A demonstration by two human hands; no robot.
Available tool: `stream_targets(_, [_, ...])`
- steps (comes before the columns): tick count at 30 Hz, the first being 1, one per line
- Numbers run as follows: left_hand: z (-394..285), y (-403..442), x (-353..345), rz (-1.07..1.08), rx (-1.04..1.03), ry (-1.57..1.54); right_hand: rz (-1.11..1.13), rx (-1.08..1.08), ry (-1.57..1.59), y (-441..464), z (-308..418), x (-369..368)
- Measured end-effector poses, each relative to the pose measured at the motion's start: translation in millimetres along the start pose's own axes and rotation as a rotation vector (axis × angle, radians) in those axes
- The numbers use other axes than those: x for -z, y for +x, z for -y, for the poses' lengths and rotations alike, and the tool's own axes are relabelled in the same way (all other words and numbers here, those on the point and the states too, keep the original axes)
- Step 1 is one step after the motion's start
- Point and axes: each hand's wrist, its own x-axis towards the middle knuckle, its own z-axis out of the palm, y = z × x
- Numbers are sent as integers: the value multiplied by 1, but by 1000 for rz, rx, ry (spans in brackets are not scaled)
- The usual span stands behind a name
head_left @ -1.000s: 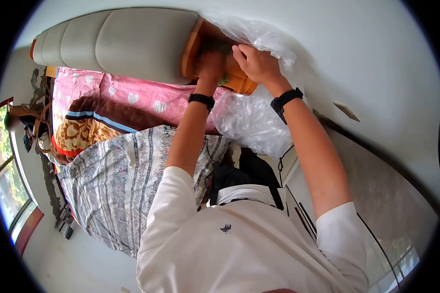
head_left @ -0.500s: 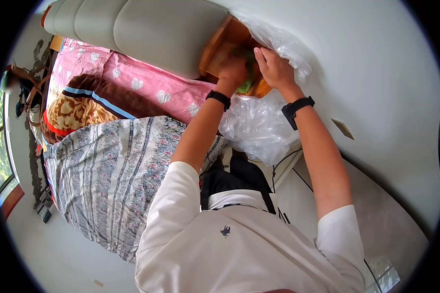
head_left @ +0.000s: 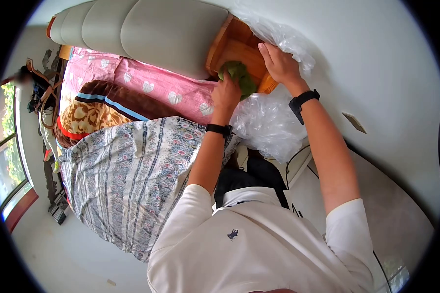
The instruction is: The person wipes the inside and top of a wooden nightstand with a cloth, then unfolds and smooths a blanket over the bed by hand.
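Note:
A crumpled green cloth [head_left: 239,78] is bunched in my left hand [head_left: 226,94], which is closed on it at the near side of an orange-brown wooden compartment [head_left: 240,49]. That compartment stands beside the grey padded headboard. My right hand [head_left: 281,66] is at the compartment's right side, against clear plastic sheeting [head_left: 291,46]; its thumb and fingers are extended, and some fingertips are hard to make out. More clear plastic [head_left: 269,128] hangs in a crumpled heap below the compartment. Both wrists wear black bands.
To the left is a bed with a pink heart-print sheet [head_left: 156,93], a brown patterned blanket [head_left: 95,110] and a floral striped cover [head_left: 127,176]. The grey headboard [head_left: 166,36] runs behind it. A white wall [head_left: 376,73] stands on the right, and a cable dangles below the plastic.
My left hand has drawn back toward me and left with the green cloth, out of the compartment's interior. My right hand stays by the plastic, its fingers more extended. The view has shifted slightly.

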Motion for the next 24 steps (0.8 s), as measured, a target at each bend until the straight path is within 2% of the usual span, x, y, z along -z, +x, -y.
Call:
stream_targets(5, [-4,10,0,-49,-17,84,44,-20,-37,0,-2,2])
stream_targets(7, [-7,24,3,39,29,81,-9,-8,-46,2,-5,-4])
stream_targets(11, [-4,62,-15,-8,6,70,-137,98,-28,6,-9,-5])
stream_targets(14, [-9,41,-3,-117,31,11,-91,139,-11,4,-7,-6])
stream_targets(16, [-13,26,16,71,43,-4,-54,87,-11,1,-7,-4])
stream_targets(17, [-10,22,16,71,40,-5,-57,86,-13,2,-8,-3])
stream_targets(19, [4,12,7,-36,85,17,-96,128,13,0,-8,-6])
stream_targets(22, [10,10,7,3,49,63,-141,131,-2,0,-6,-7])
stream_targets(24, [4,17,10,-51,-13,82,-203,150,-24,0,-2,-1])
